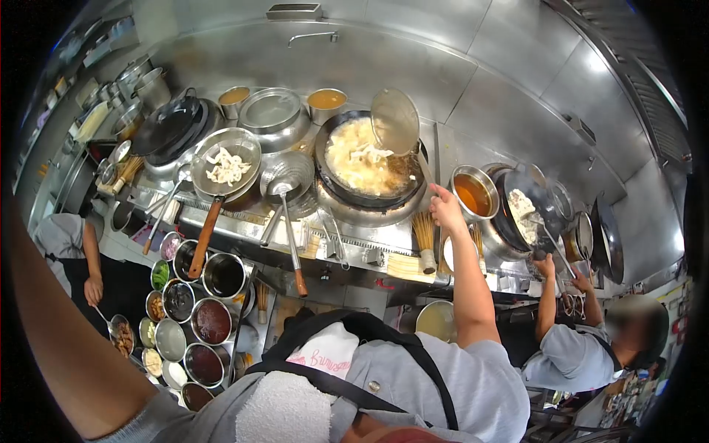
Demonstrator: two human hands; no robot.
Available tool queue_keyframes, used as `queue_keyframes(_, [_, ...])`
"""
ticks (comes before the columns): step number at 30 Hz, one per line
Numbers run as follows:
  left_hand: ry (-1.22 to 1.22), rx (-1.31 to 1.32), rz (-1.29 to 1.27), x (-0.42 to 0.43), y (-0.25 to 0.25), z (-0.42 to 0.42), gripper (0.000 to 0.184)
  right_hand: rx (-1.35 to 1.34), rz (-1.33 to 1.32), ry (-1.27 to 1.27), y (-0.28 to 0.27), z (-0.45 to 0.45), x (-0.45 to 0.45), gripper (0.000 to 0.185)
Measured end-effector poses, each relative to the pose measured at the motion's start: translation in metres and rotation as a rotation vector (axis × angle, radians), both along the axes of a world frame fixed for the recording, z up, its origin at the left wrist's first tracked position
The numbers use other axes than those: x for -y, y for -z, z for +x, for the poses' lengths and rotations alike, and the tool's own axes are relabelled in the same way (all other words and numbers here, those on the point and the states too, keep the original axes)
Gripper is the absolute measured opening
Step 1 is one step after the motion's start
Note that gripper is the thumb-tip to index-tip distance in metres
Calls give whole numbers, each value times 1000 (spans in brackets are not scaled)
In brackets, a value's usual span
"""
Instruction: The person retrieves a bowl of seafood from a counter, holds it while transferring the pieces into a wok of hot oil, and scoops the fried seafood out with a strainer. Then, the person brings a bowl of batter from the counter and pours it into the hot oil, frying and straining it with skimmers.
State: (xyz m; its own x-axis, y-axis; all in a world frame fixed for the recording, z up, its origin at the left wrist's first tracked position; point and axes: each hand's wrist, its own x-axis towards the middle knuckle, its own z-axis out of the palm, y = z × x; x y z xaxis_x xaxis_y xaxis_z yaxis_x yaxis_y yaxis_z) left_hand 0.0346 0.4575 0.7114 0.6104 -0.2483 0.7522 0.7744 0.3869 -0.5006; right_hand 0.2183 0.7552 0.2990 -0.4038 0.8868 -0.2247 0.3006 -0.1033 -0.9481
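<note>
My right hand [445, 208] is closed on the handle of a round wire strainer [394, 122]. The strainer is tilted over the right part of a black wok [323, 148], where pale pieces [353, 159] lie in bubbling oil. A few of those pieces are right beside the strainer's lower edge. My left arm reaches out past the left edge of the view, and its hand is out of sight. Left of the wok, a wooden-handled strainer [247, 142] holds pale strips [227, 168] over a pot.
A perforated ladle [288, 177] lies left of the wok. Right of it stand a bamboo brush [424, 230] and a pot of orange liquid [473, 193]. One co-worker's hand [94, 289] is at the left; another's hands [545, 266] are at the right wok. Sauce pots [211, 321] stand lower left.
</note>
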Motion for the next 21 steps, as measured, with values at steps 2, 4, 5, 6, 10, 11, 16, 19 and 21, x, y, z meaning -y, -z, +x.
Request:
queue_keyframes(2, [21, 2, -32, -5, 18, -12, 58, -27, -26, 34, -6, -4, 1, 46])
queue_keyframes(4, [44, 1, -63, -3, 21, -24, 57, 77, 191, 70, 0, -1, -6, 45])
queue_keyframes(5, [57, 0, -79, -2, 22, -31, 57, 168, 393, 74, 23, 7, -26, 43])
queue_keyframes(6, [70, 0, -96, -1, 23, -37, 57, 176, 388, 75, 42, 14, -40, 43])
queue_keyframes(10, [119, 3, -153, 5, 29, -58, 56, 465, 820, 142, 71, 23, -45, 41])
queue_keyframes(11, [128, 1, -166, 7, 30, -62, 56, 463, 726, 135, 76, 24, -37, 41])
queue_keyframes(16, [139, -19, -209, 15, 29, -81, 55, -200, -277, 210, 71, 18, 23, 33])
queue_keyframes(19, [137, -31, -243, 17, 30, -88, 54, -277, -279, 236, 67, 20, 48, 32])
queue_keyframes(21, [154, -41, -275, 14, 31, -90, 54, -330, -278, 297, 54, 16, 64, 32])
